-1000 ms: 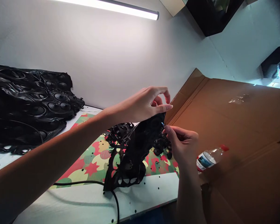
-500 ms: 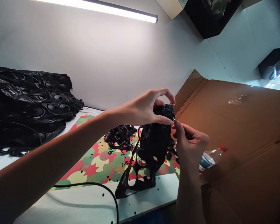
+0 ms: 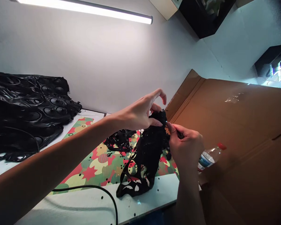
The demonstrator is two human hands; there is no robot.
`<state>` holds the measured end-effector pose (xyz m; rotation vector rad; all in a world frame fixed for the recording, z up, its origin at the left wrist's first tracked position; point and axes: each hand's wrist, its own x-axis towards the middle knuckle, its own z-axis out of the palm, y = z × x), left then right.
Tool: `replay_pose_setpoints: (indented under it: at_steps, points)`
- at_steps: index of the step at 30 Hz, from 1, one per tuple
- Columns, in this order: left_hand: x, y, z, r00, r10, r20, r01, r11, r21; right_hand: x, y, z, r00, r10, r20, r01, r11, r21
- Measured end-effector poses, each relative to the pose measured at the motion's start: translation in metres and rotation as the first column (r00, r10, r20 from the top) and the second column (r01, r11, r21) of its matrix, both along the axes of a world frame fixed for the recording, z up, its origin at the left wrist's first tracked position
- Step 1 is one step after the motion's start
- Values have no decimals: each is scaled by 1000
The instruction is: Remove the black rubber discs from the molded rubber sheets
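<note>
A perforated, stretchy-looking black rubber sheet (image 3: 152, 150) hangs down from my left hand (image 3: 142, 114), and its lower end rests on the white table edge. My left thumb and some fingers grip its bunched top, while the index finger is raised and curled. Close against that top, at its right side, is my right hand (image 3: 187, 143). Its thumb and fingers are closed on a slim dark tool (image 3: 180, 135) with a small shiny tip, mostly hidden by the fingers. Black scraps (image 3: 119, 140) lie behind the hanging sheet on a patterned mat (image 3: 89, 172).
A big black sheet with round shapes (image 3: 30, 112) stands at the left. On the right are a cardboard box (image 3: 236, 112) and a red-capped bottle (image 3: 208, 157). A black cable (image 3: 96, 186) crosses the table (image 3: 84, 207) in front. Small black discs are scattered about.
Both hands and the top of the hanging sheet appear slightly further left and lower. My left index finger has lifted off the top, and the sheet hangs narrower. The view has shifted a little.
</note>
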<state>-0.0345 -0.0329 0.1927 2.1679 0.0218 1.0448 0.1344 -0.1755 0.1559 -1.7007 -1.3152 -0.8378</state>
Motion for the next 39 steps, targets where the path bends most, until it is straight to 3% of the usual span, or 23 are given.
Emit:
replay_pose_setpoints:
  at_steps: [3,8,11,14,20,22,27,31,34,39]
  points:
    - [1,4,-1,999,-42,-20,41,999,-35,2,3,0,999,7,-37,-7,1000,7]
    - [1,12,-1,974,-223,-34,218,969,-116,4,4,3,996,26,-90,-27,1000,-6]
    - [1,15,-2,931,-364,-24,350,911,-219,4,6,5,994,35,-106,-37,999,-20]
    - [0,18,-5,900,-435,-23,406,857,-315,3,10,7,991,37,-125,-44,998,-50]
    - [6,16,-11,821,-567,-66,515,786,-342,2,23,5,985,7,-173,-25,995,-101]
    - [9,15,-12,844,-530,-82,478,813,-333,6,23,3,963,98,-251,-135,982,-132]
    - [6,17,-5,968,-234,-95,195,931,-308,21,9,2,800,332,-499,-432,897,-96]
    - [0,11,2,976,-193,-96,158,943,-294,23,-5,6,708,425,-564,-512,859,5]
    - [-3,5,5,983,-162,-91,133,955,-267,17,-10,9,665,460,-588,-569,822,-1]
    - [-2,9,2,982,-140,-124,117,977,-177,12,-6,8,720,439,-537,-538,843,-31]
